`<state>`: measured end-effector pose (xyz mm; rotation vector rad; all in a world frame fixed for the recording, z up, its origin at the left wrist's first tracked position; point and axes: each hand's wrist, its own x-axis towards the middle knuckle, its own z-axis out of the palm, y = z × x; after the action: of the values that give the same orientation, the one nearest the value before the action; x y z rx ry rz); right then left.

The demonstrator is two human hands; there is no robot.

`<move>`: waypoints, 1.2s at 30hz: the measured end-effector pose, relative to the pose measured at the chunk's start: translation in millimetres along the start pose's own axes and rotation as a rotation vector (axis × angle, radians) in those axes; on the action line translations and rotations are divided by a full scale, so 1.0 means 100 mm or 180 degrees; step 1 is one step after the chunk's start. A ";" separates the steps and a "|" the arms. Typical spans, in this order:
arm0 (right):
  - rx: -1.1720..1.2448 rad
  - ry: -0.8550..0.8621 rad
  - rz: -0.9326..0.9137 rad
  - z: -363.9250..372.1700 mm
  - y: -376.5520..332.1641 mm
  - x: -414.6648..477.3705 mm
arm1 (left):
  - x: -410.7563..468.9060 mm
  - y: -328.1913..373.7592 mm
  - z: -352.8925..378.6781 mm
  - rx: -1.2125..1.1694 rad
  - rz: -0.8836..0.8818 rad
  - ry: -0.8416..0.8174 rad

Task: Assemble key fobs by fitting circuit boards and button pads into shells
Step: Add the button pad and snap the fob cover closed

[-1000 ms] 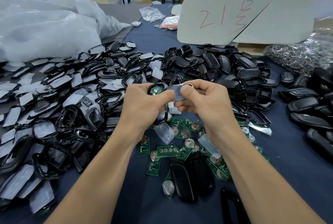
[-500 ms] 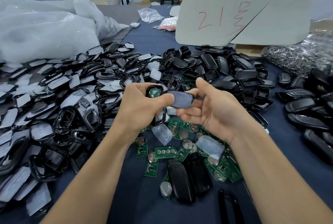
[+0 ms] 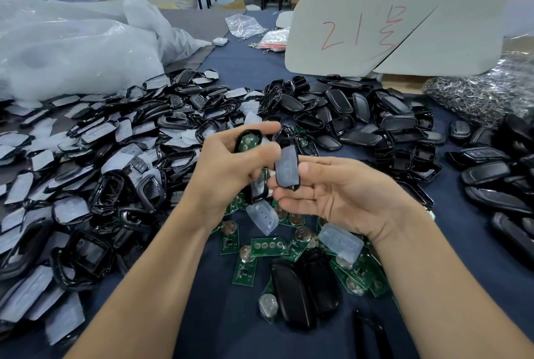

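The left hand [image 3: 231,168] grips a black shell [image 3: 240,139] between thumb and forefinger, raised above the table [image 3: 219,315], with a green circuit board [image 3: 250,141] sitting inside it and facing the camera. Just to its right, the right hand [image 3: 346,197] lies palm up and pinches a second shell half [image 3: 285,143] between thumb and fingertips. A cloudy button pad [image 3: 286,166] covers most of that half, and the two held pieces are close together but apart. Below the hands, on the dark blue cloth, loose circuit boards [image 3: 268,246] with round silver cells lie scattered. Two spare button pads [image 3: 263,215] lie among them, and two closed black fobs [image 3: 291,292] lie side by side nearer the person. A wide heap of black frames with white film [image 3: 86,156] fills the left of the table, with clear plastic bags [image 3: 72,52] behind it. A pile of black shell backs [image 3: 361,116] lies to the far right of the hands. Beyond it stand a grey board with red writing [image 3: 390,26] and a mound of metal key rings [image 3: 476,92].
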<state>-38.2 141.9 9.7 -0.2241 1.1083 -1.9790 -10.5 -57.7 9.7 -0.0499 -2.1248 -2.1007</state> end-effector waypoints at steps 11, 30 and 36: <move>-0.0184 0.0949 -0.0400 0.06 0.07 0.14 | -0.04 0.01 0.18 0.1218 -0.0065 0.1016; -0.2024 0.2241 -0.1249 0.10 0.17 0.22 | -0.11 -0.03 0.34 0.0285 -0.0482 0.0201; -0.1813 0.2133 -0.1214 0.10 0.15 0.19 | -0.09 -0.01 0.29 0.0084 -0.0551 0.0186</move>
<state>-36.5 117.3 -0.7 -0.0621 2.2000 -2.0725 -4.3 -28.6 7.9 0.2030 -2.1935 -2.1360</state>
